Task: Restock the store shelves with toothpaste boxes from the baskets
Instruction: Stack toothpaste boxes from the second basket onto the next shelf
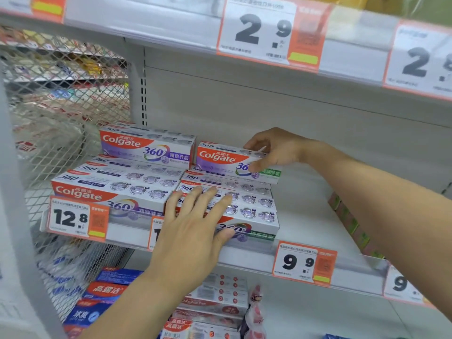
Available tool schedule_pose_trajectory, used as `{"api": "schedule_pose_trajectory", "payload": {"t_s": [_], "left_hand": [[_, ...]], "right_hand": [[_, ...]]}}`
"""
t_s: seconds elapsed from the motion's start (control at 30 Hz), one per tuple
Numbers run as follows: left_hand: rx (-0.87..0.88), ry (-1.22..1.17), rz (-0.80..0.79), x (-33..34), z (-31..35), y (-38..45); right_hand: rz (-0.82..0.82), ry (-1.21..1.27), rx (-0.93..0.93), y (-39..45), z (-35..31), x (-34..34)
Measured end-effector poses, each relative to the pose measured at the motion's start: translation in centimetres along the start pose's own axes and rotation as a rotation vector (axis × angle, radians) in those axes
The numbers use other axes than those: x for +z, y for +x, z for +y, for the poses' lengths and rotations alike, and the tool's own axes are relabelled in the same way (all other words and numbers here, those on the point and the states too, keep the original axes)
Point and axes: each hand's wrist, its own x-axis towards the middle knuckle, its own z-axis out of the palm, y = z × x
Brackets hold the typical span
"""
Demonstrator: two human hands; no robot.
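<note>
Two rows of white-and-red Colgate 360 toothpaste boxes fill the left half of the middle shelf (305, 216). The left stack (115, 189) carries a top box with a purple label (146, 145). On the right stack (249, 206) lies a top box with a green label (220, 160). My right hand (271, 149) grips this top box at its right end, fingers over the back edge and thumb on the front face. My left hand (195, 223) lies flat with spread, straight fingers on the front boxes of the right stack. No basket is in view.
A wire mesh side panel (61, 106) closes the shelf on the left. Price tags 12.8 (73, 217) and 9.9 (303, 263) hang on the shelf's front rail. Green-and-red boxes (349, 221) sit at the far right. More toothpaste boxes (212, 304) fill the shelf below.
</note>
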Motion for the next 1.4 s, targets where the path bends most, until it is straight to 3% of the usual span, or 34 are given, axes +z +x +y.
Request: {"api": "schedule_pose_trajectory", "payload": {"t_s": [0.13,0.57,0.87,1.03,1.1,1.2,1.4], "left_hand": [[-0.004,-0.013,0.001,0.1,-0.1,-0.1],[-0.017,-0.021,-0.007,0.1,0.0,-0.1],[-0.031,-0.051,-0.044,-0.3,0.0,-0.1],[-0.026,-0.067,-0.045,-0.3,-0.2,0.0],[-0.028,-0.073,-0.053,-0.3,-0.3,0.1],[-0.026,-0.067,-0.063,-0.5,-0.2,0.3],[0.002,-0.117,0.032,-1.8,1.8,0.6]], "right_hand": [[-0.108,0.128,0.097,0.0,0.2,0.4],[-0.115,0.176,0.076,-0.4,-1.2,1.4],[-0.103,0.117,0.077,-0.4,-1.3,1.5],[-0.036,-0.127,0.009,-0.8,-1.3,1.5],[0.048,-0.161,-0.018,-1.8,-1.1,1.6],[0.299,-0.159,-0.130,-4.6,-0.6,1.8],[0.697,0.027,-0.345,-16.5,-0.3,5.5]]}}
